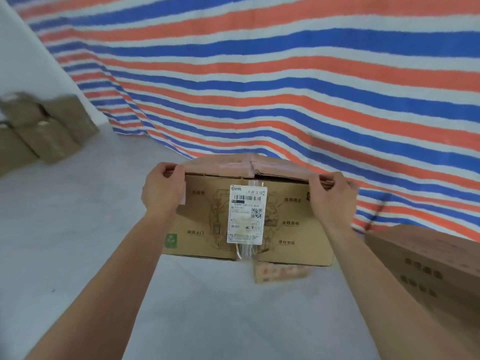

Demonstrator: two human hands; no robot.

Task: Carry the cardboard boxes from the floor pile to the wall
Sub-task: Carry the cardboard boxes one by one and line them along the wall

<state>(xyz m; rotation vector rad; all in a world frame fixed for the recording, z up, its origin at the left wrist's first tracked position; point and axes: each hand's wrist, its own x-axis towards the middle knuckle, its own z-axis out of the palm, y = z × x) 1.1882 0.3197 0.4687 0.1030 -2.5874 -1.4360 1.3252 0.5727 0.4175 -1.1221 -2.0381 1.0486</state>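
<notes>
A brown cardboard box (207, 224) with a white shipping label (246, 214) on its near face hangs in front of me, above the grey floor. My left hand (162, 189) grips its upper left corner, fingers curled over the top edge. At the upper right corner, my right hand (333, 198) holds it the same way. The top flaps meet in a taped seam and gape slightly on the right. A small printed carton (280, 272) shows just under the held box's bottom edge.
A stack of several brown boxes (44, 131) stands at the left against the white wall (23, 63). Another large brown box (428, 266) lies at the right. A red, white and blue striped tarp (259, 74) covers the ground ahead. Grey floor (78, 216) lies below.
</notes>
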